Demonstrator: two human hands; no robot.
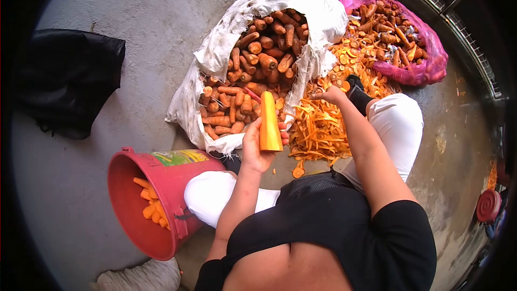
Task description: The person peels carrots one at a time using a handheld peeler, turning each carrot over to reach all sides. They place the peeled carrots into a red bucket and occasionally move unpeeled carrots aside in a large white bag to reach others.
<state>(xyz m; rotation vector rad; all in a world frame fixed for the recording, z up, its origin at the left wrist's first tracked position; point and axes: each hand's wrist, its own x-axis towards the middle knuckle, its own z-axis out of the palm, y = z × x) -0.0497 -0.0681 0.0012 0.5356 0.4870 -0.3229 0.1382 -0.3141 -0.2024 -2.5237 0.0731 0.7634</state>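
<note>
My left hand [257,144] is closed around a thick peeled carrot [270,124], bright yellow-orange and smooth, held upright with its wide cut end toward me. Farther right, my right hand [332,95] reaches out over a heap of orange peelings [319,132], its fingers stretched to the left; I see nothing in them. Just beyond the carrot lies a torn white sack [215,56] full of unpeeled carrots [267,62]. A thin red handle [251,94] shows among those carrots, its other end hard to make out.
A red bucket [177,194] lies tipped at my left, with peeled carrots [153,205] inside. Behind the peelings is a pink mesh sack [431,64] of carrots and scraps. Black plastic [75,78] lies far left, a pale sack [142,277] below. A drain grate [460,24] edges the floor.
</note>
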